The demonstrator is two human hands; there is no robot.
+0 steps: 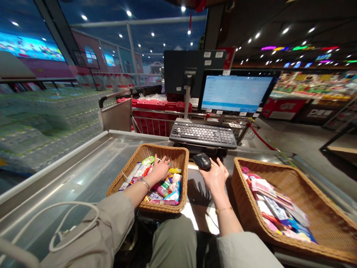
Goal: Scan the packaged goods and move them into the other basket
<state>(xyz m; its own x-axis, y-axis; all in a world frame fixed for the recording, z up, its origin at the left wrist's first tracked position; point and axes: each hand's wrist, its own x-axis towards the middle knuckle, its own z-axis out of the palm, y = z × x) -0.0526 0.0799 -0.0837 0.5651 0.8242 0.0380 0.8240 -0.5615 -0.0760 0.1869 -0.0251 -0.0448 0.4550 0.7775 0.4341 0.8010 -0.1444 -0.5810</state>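
Observation:
My left hand (160, 170) reaches into the left wicker basket (182, 152), its fingers spread over small packaged goods. Near its fingertips lie a green packet (147, 160) and a yellow item (175, 171). Whether the fingers touch any of them, I cannot tell. In my right hand (215, 173) is a black computer mouse (202, 161), gripped at its right side above the metal counter. Beside that hand stands the right wicker basket (237, 186), holding a pile of pink, white and blue packages (276, 208).
A black keyboard (203, 133) rests behind the baskets, below a lit monitor (237, 91). A white cable (75, 204) loops over my left sleeve. Beyond the counter (95, 163) are a metal cart (150, 121) with red crates and stacked bottle packs (50, 119) on the left.

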